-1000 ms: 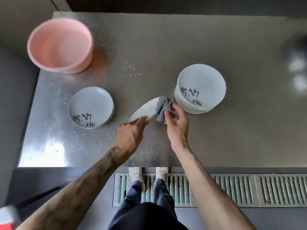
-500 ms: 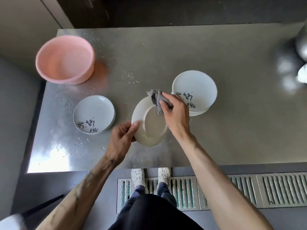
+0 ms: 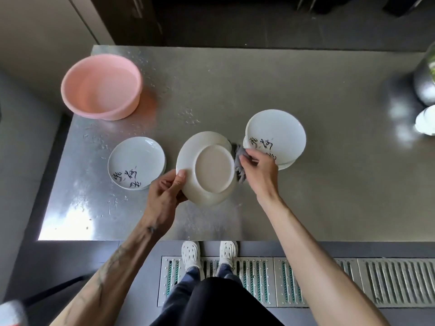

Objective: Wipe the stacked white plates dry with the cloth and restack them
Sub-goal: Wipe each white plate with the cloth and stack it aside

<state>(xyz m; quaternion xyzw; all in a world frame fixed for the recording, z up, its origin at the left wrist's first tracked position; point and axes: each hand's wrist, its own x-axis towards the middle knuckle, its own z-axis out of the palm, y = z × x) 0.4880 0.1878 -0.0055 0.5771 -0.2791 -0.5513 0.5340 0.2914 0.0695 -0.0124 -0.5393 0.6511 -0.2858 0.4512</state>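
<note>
My left hand (image 3: 164, 194) grips the left rim of a white plate (image 3: 207, 168), held above the steel table with its underside facing me. My right hand (image 3: 257, 170) pinches a small grey cloth (image 3: 239, 161) against the plate's right rim. A stack of white plates (image 3: 277, 135) with black brush lettering stands just right of my right hand. Another white plate or low stack (image 3: 136, 161) with the same lettering sits to the left of my left hand.
A pink plastic basin (image 3: 101, 88) stands at the table's back left. The steel table (image 3: 329, 184) carries water drops near the basin. A shiny metal vessel (image 3: 426, 83) and a white object (image 3: 426, 121) sit at the right edge. A floor drain grate lies below.
The plate has been turned over, so its underside now faces me. My right hand with the cloth moved from the plate's top rim down to its right rim.
</note>
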